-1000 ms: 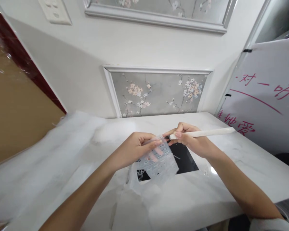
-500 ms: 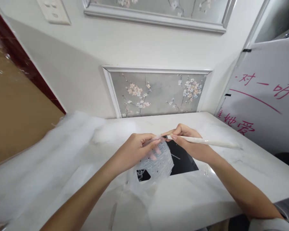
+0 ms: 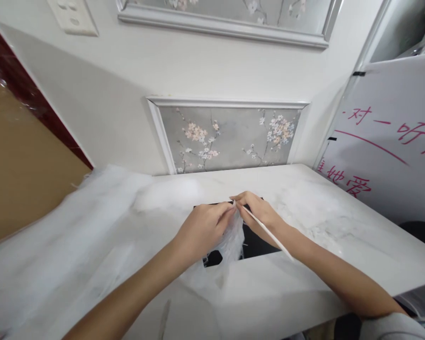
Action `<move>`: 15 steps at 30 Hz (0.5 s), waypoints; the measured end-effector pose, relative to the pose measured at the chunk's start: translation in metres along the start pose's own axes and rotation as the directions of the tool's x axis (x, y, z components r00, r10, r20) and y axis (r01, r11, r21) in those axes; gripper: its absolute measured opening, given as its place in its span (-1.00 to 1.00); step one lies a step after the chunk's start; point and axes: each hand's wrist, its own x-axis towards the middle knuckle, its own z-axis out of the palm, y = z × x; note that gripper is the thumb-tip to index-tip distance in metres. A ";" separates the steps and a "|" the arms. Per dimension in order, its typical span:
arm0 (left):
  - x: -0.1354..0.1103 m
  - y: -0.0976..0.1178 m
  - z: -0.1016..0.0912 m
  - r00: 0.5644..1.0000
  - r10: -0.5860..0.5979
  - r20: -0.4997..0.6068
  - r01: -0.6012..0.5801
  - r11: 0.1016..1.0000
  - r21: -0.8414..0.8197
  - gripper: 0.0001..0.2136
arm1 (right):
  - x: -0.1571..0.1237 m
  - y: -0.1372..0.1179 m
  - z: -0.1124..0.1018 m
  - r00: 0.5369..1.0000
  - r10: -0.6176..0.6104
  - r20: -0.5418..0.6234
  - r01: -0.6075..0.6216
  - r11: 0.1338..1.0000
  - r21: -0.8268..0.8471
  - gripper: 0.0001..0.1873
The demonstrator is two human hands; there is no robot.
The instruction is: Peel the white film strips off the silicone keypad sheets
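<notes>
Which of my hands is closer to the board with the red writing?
Right. The right hand sits left of the board; the left hand lies farther left, beyond it.

Your work surface: white marble-patterned tabletop (image 3: 304, 274), set against wall. Left half lies under heap of white gauzy fabric (image 3: 74, 236). At centre before you, flat black rectangular pad (image 3: 258, 243). Crumpled clear plastic sheet (image 3: 230, 243) drapes over pad's left part.
</notes>
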 end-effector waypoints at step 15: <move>0.015 -0.034 -0.023 0.895 -0.247 -0.371 0.024 0.858 -0.513 -0.70 | 0.023 0.055 -0.010 0.946 0.310 -0.100 -0.303 0.950 0.078 -0.81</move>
